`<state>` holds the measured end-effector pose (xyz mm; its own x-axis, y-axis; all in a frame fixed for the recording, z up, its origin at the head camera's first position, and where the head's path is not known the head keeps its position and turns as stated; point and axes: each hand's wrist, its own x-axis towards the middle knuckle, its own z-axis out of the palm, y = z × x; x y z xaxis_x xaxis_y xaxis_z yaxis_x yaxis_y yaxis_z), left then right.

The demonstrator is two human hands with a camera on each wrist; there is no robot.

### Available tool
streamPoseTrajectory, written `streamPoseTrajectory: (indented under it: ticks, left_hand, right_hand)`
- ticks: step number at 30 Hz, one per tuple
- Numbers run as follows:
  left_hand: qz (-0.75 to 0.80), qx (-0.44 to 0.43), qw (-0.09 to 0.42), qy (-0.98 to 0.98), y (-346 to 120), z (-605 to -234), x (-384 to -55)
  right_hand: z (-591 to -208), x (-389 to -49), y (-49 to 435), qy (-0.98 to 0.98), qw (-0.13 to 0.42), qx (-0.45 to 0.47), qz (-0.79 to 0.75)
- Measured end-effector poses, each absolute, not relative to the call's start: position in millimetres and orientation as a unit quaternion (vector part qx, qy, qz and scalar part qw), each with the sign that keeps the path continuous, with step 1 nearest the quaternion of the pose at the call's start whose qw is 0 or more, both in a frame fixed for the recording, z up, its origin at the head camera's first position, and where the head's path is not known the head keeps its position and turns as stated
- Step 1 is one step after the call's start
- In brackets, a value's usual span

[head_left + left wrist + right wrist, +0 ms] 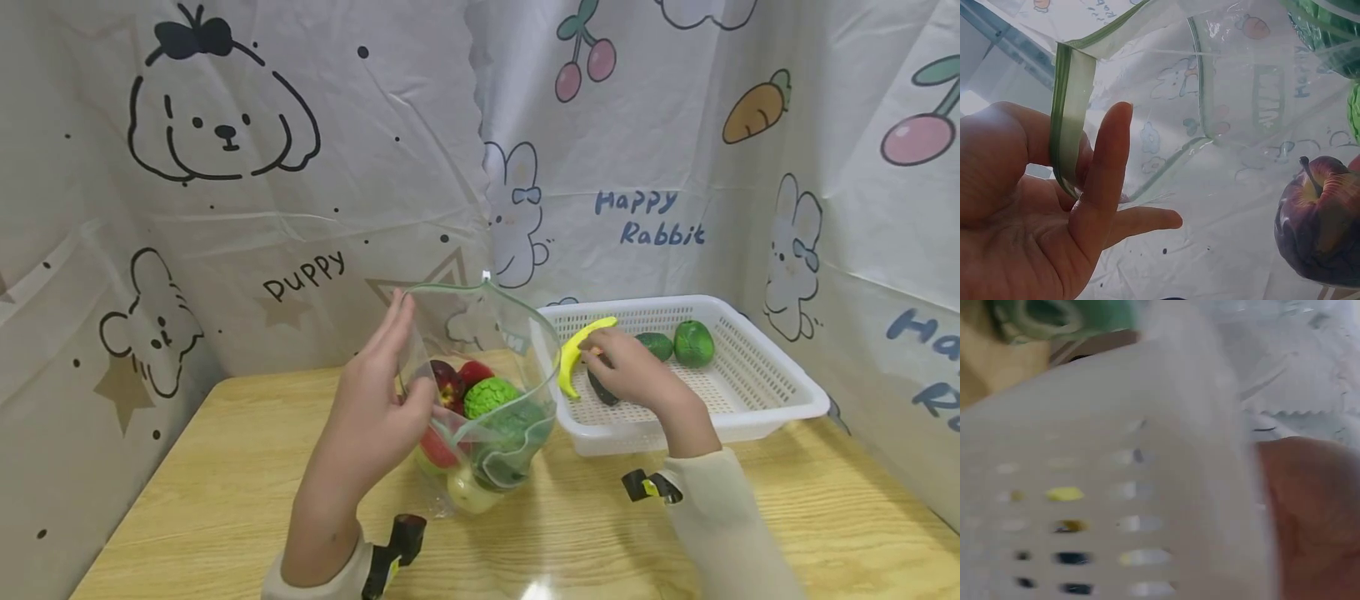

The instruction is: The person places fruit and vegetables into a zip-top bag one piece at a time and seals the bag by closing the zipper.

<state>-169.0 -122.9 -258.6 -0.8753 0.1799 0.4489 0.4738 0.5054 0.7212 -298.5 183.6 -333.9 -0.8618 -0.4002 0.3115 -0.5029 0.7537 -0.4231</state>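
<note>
My left hand point(378, 408) holds the rim of a clear zip bag point(1074, 94) with a green closure, its mouth spread. In the head view the bag stands on the table with a dark red apple point(447, 385), a bumpy green fruit point(489, 397), a pale yellow fruit point(471, 492) and other produce inside. Over the white basket, my right hand point(626, 367) has its fingertips at a yellow banana point(572, 358) and just above a dark, avocado-like fruit point(602, 390). I cannot tell whether it grips either. The right wrist view is blurred, mostly showing the basket wall point(1104, 425).
The white perforated basket point(765, 417) sits at the right of the wooden table point(225, 467). Two green fruits or vegetables, one oval point(656, 345) and one rounder point(693, 343), lie in it. A printed curtain point(375, 208) surrounds the back and sides.
</note>
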Motion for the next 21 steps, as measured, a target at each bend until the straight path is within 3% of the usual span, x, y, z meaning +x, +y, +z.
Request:
streamPoseTrajectory:
  ticks: [8,21]
  left_hand:
    - [-0.459,-0.193,0.172,-0.85,-122.2,-260.0,-169.4]
    - [-0.449,-0.2,0.181,-0.852,-124.4,-257.6,-169.5]
  right_hand:
    - [-370.5,-318.5,190.6,-0.97,-0.027,0.196,0.14]
    - [-363.1,-311.8,208.1,-0.989,-0.096,0.06,0.094]
